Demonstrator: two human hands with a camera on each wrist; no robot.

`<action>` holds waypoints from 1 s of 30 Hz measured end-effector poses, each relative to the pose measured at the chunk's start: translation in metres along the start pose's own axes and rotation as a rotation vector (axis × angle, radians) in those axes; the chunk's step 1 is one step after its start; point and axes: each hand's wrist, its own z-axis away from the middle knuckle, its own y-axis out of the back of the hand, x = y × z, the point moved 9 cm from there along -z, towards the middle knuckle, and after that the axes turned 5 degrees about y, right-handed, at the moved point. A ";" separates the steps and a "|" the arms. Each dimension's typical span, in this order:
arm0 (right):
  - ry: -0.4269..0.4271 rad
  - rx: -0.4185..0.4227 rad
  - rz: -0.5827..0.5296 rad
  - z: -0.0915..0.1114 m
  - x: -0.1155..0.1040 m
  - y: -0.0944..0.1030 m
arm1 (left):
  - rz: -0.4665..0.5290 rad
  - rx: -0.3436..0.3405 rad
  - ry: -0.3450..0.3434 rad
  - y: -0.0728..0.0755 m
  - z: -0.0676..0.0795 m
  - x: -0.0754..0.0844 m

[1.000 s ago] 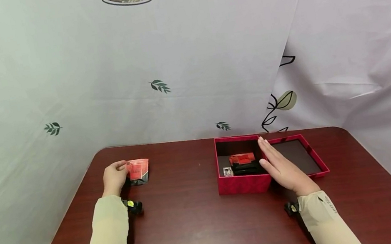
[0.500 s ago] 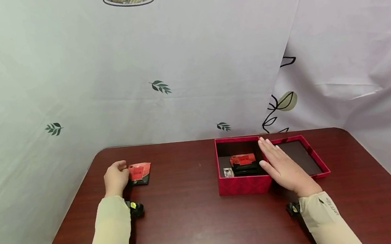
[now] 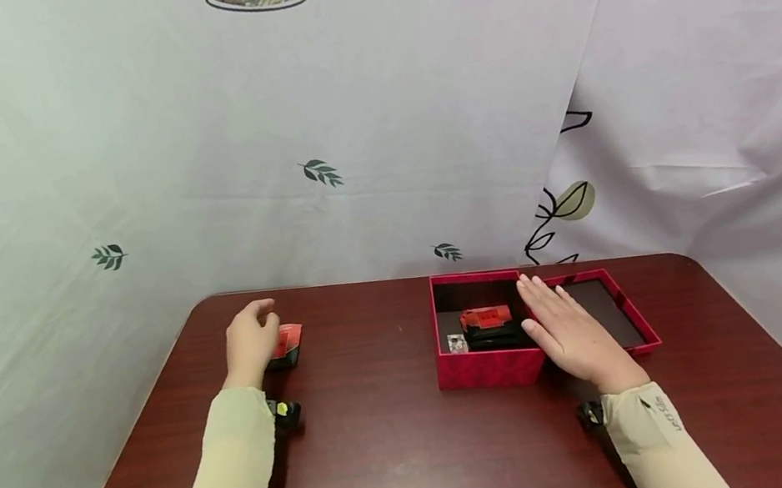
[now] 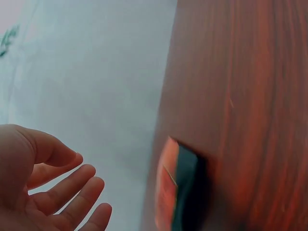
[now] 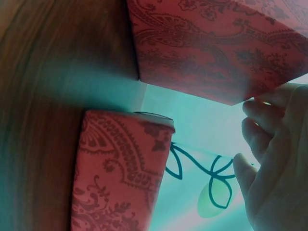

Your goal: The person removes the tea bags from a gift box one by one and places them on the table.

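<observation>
My left hand (image 3: pixel 250 345) hovers over the left of the table, its fingers loosely bent with nothing between them. Under it, partly hidden in the head view, lies an orange-and-black sachet (image 3: pixel 289 339). The left wrist view has the sachet (image 4: pixel 168 192) on the table, apart from the fingers. My right hand (image 3: pixel 575 339) lies with extended fingers along the right side of a red box (image 3: pixel 489 370). Its fingertips are right at the box's upper edge in the right wrist view. Inside the open box sit more orange-and-black sachets (image 3: pixel 487 318) and a small silvery packet (image 3: pixel 456 344).
To the right of the box a red lid (image 3: pixel 635 317) lies with its dark inside up, partly behind the right hand. The dark wooden table (image 3: pixel 393 463) has rounded far corners. A pale printed curtain (image 3: pixel 369 95) hangs behind it.
My left hand has come off the sachet, moving right and up over it. The sachet now lies on the table, more covered by the hand. The right hand has stayed at the box.
</observation>
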 end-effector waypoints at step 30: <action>0.014 0.004 -0.016 0.012 0.010 0.000 | 0.083 -0.298 -0.407 -0.085 0.055 0.170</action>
